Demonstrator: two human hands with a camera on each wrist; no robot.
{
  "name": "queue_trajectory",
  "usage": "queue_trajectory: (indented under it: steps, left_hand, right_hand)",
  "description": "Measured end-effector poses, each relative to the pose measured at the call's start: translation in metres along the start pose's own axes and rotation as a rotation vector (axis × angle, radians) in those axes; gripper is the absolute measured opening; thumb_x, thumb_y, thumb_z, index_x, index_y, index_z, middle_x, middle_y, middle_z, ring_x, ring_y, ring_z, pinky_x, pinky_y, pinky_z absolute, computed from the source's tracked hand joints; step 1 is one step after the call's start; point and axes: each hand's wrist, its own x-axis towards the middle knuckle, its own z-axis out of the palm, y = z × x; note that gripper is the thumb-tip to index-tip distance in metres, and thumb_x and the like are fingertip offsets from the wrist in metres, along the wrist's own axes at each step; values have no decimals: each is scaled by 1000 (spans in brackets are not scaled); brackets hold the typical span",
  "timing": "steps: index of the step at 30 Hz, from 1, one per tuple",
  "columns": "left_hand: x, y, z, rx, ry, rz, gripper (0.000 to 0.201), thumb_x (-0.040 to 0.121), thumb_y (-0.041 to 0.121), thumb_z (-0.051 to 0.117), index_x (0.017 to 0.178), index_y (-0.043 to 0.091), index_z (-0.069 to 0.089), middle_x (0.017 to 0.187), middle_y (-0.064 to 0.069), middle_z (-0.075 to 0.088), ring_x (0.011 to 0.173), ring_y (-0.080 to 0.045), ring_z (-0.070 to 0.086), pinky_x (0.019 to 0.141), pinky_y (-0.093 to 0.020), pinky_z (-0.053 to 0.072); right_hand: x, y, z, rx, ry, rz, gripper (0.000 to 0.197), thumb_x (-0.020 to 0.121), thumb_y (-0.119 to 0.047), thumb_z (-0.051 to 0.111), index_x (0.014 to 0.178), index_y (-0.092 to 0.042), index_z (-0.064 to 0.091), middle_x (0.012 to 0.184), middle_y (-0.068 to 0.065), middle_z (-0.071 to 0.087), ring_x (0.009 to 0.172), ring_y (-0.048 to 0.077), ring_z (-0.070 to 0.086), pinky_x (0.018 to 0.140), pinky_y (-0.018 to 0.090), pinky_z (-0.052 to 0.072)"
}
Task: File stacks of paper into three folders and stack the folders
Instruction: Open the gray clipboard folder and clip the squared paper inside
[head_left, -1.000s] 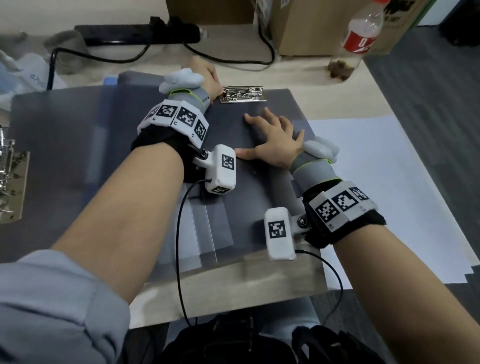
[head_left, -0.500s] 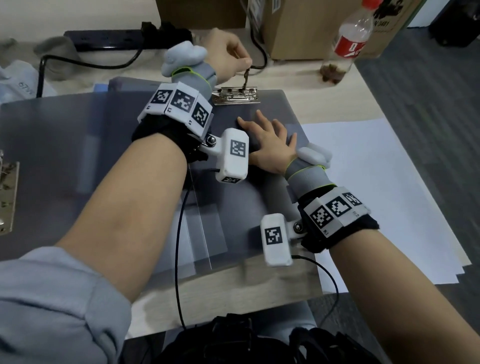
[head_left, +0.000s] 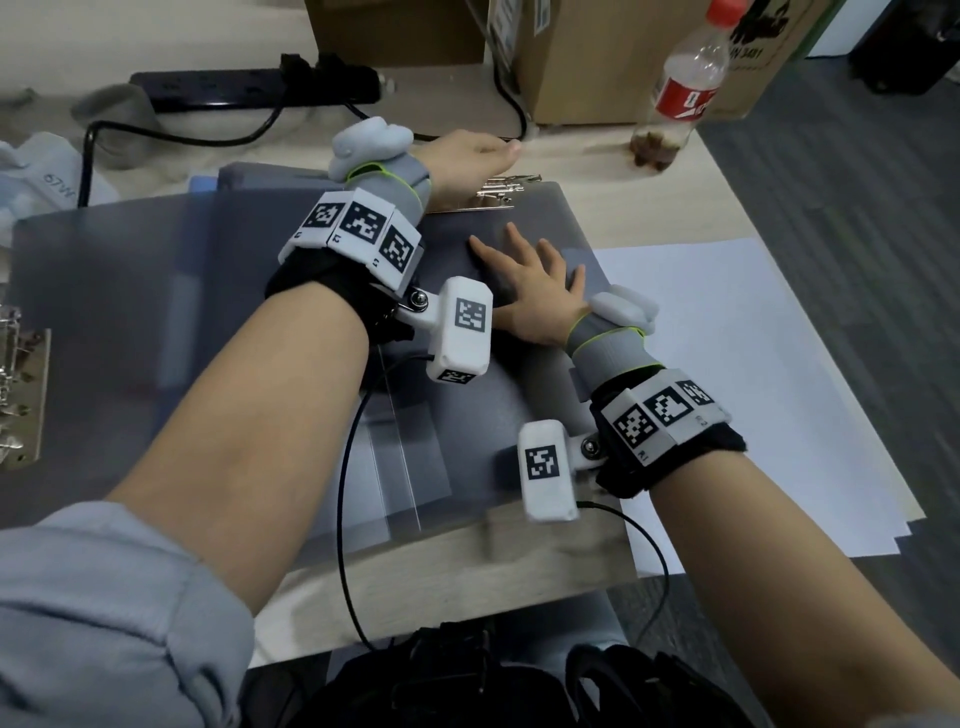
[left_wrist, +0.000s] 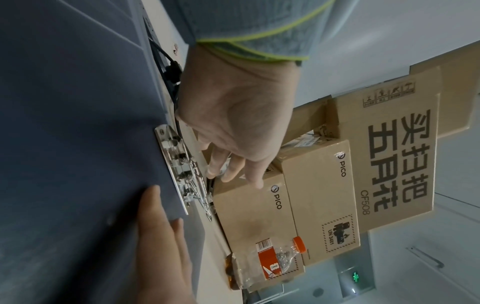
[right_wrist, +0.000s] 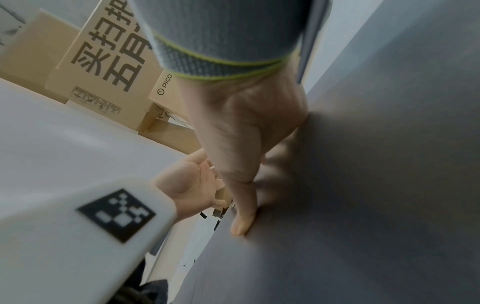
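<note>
Grey folder lies mid-frame under the flat, spread right hand, while the left hand, fingers loosely extended and holding nothing, hovers by the clip at upper centre; hold the cover still while working it, though the lever's position is unclear.

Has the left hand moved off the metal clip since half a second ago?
Yes. The left hand let go of the raised lever and now hovers open just beyond the metal clip, whose lever lies flat.
</note>
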Motion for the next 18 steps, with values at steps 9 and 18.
queue_trajectory:
  steps: [9,18]
  left_hand:
    - [-34,-6,8,-122,42,36,33,95,28,53,124,12,55,94,5,59,85,-4,53,76,-12,39]
    - [-93,15,61,-90,63,110,35,93,22,56,126,10,57,129,-11,58,122,-19,53,85,-15,34]
  right_hand:
    - [-16,12,-5,46,148,22,71,79,-48,69,141,-30,39,157,6,21,144,30,16,117,48,18]
    - [-81,51,-2,291,486,109,43,82,-23,66,124,-15,60,131,9,55,123,26,50,100,30,38]
